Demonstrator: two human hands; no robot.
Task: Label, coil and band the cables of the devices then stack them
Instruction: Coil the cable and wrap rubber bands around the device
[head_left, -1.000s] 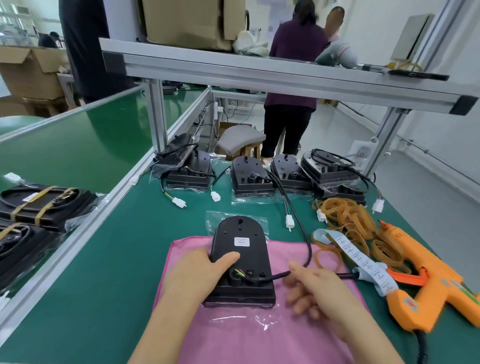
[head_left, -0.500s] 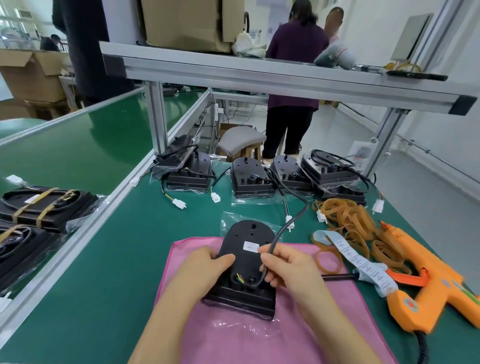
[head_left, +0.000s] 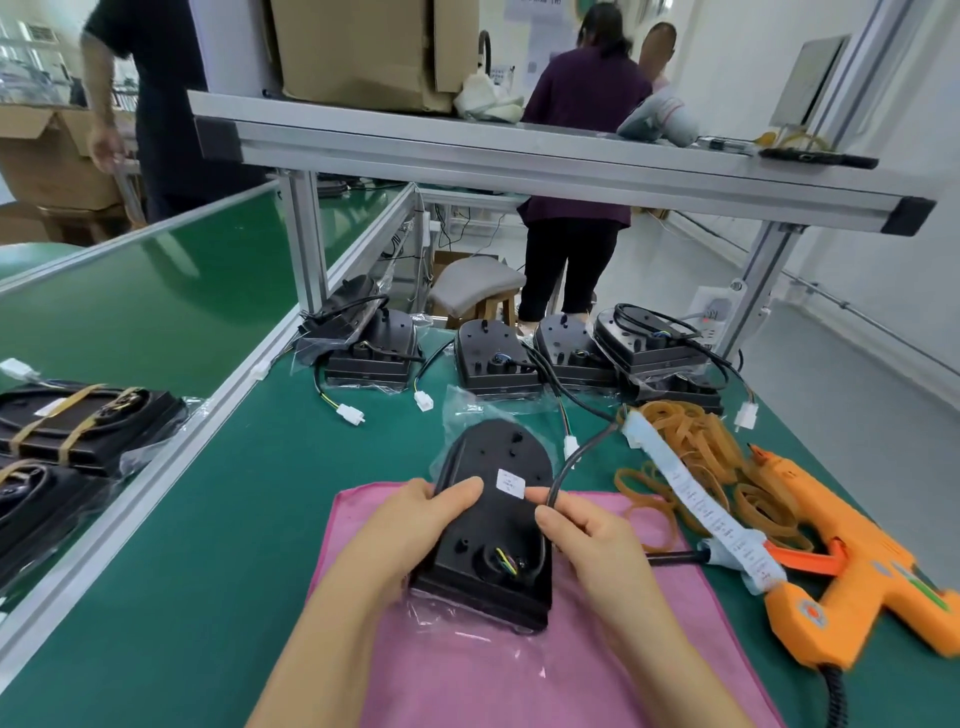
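Here we go: the left hand (head_left: 415, 525) grips the black device (head_left: 493, 519) by its left edge, thumb laid across the back. The right hand (head_left: 587, 540) pinches the cable (head_left: 571, 462) just beside the device's right edge. The device sits on the pink cloth (head_left: 519, 675), its rounded end poking past the cloth's far edge.

The shell is hard plastic and looks light and smooth, so the edges are the place to hold. That cable looks springy and likely to fight the coil. The thin coloured wires at its root look delicate, so I'd take hold further along, never there.

Counting now:
- **In hand:** one device.
- **Left of the cloth, across the rail:** two banded devices (head_left: 88, 421).
- **Beyond the cloth:** at least five loose devices (head_left: 493, 358); stacking hides the exact number.
- **Right of the cloth:** one label strip (head_left: 696, 499), one orange glue gun (head_left: 852, 587), and rubber bands (head_left: 691, 436) heaped beyond counting.
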